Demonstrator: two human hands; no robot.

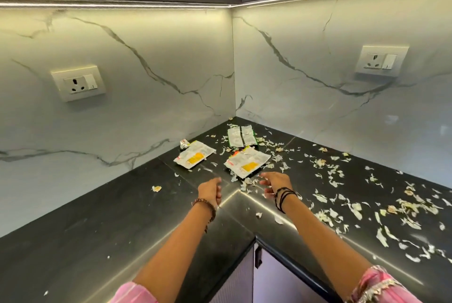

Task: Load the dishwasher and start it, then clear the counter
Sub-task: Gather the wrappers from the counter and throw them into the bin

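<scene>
Head view is looking down into the corner of a black counter [102,224], where two marble-patterned walls are meeting under a lit strip. A person is reaching both bare arms forward over the counter's inner corner. The left hand [209,190] is hovering just above the stone with its fingers loosely curled downward, gripping nothing; a bead bracelet [205,207] is sitting on that wrist. The right hand [271,184] is hovering near it, fingers loosely bent and apart, thumb pointing toward the left hand, also holding nothing; black threads [283,196] are wrapping that wrist. Pale peel scraps [352,207] are lying scattered across the counter, thickest on the right side, and a few are lying just under and beside the right hand. Just beyond the fingertips two opened white sachets are lying flat: a left sachet [194,157] and a right sachet [247,164], each showing a yellow patch. Farther back, near the corner, a silver wrapper [241,137] with green edges is lying flat, and a small crumpled foil piece [184,143] is sitting by the left wall. A socket [78,82] is showing on the left wall and another socket [381,59] on the right wall. Pink sleeves are showing at the bottom edge.
</scene>
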